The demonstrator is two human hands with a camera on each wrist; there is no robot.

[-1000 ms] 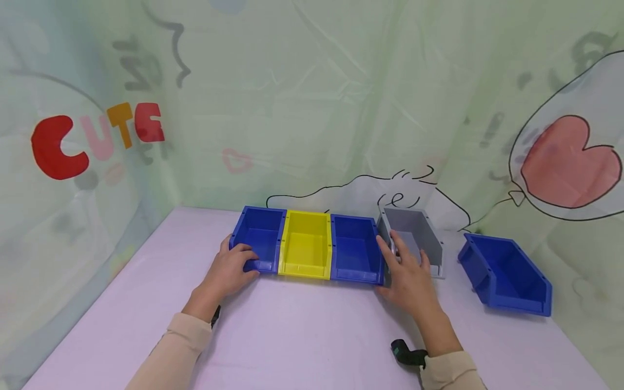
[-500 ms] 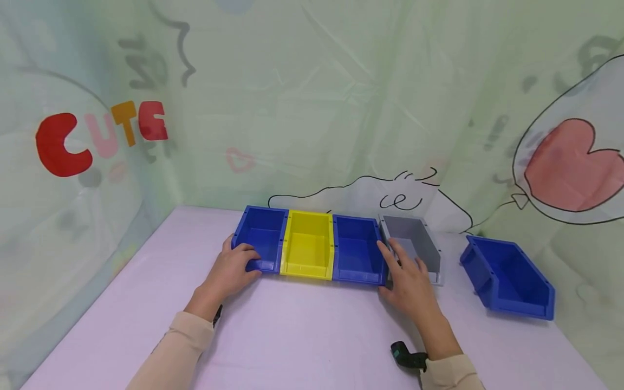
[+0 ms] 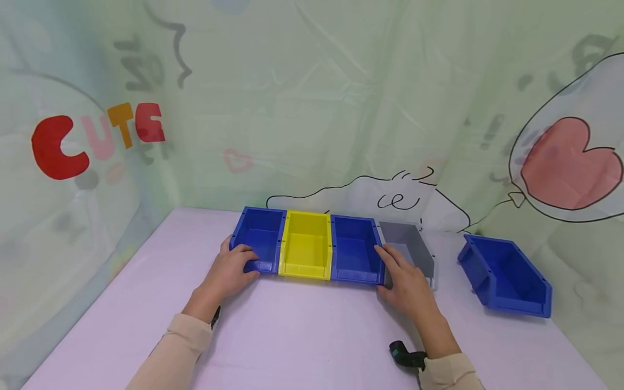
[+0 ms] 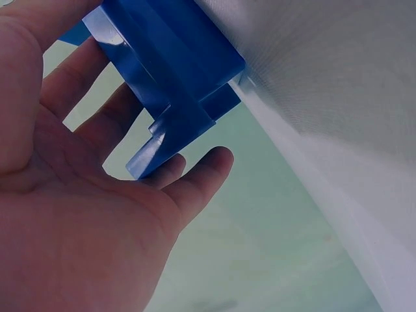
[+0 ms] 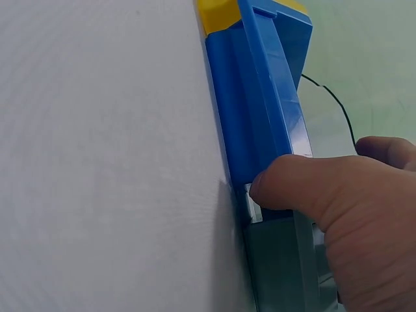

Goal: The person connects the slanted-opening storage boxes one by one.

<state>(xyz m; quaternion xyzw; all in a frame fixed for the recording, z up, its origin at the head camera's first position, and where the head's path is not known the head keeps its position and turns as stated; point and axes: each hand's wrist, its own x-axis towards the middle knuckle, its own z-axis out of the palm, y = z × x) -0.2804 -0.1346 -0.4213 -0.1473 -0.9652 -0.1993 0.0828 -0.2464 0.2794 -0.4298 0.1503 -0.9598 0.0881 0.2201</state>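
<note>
Left hand point(image 3: 229, 271) gripped the front lip of the leftmost blue bin point(image 3: 258, 238), fingers curled under the edge in the left wrist view, thumb on the outer side; looked like it was bracing the row against sideways push. Right hand point(image 3: 407, 281) held the front of the grey bin point(image 3: 407, 246), fingers laid over its near rim and thumb pressed at the seam with the middle blue bin point(image 3: 355, 248) just to its left, per the right wrist view. The grey bin sat flush against that blue one, so the grip read as squeezing it into line. Between the two hands: blue, yellow bin point(image 3: 305, 245), blue, grey, all touching side by side and open upward, fronts even on the pink tabletop point(image 3: 302, 336). Well to the right of the right hand, a spare blue bin point(image 3: 504, 276) sat apart and skewed, not joined. Bins all looked empty.
</note>
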